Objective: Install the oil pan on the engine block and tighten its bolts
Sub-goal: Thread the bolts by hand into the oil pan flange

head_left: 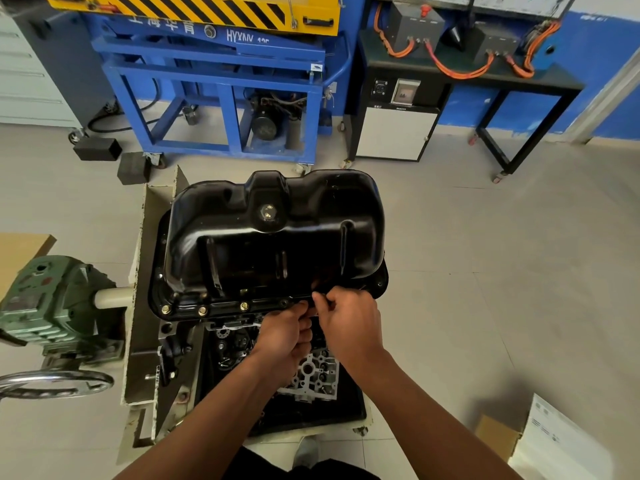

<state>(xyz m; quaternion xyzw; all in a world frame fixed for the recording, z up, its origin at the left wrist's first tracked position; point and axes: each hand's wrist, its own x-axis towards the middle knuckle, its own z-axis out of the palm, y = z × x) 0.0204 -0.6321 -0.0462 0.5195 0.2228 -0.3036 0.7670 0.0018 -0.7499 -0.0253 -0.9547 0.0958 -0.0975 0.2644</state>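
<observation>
Head view: black oil pan (273,237) seated on engine block (242,344), dome up. Three brass-coloured bolts (202,310) in pan's near flange, left part. Left hand (284,336) and right hand (349,323) at near flange, right of bolts, fingers pinched narrow; object held, if any, hidden. Judgement: bolting partly done; remaining holes and final tightening left.
</observation>
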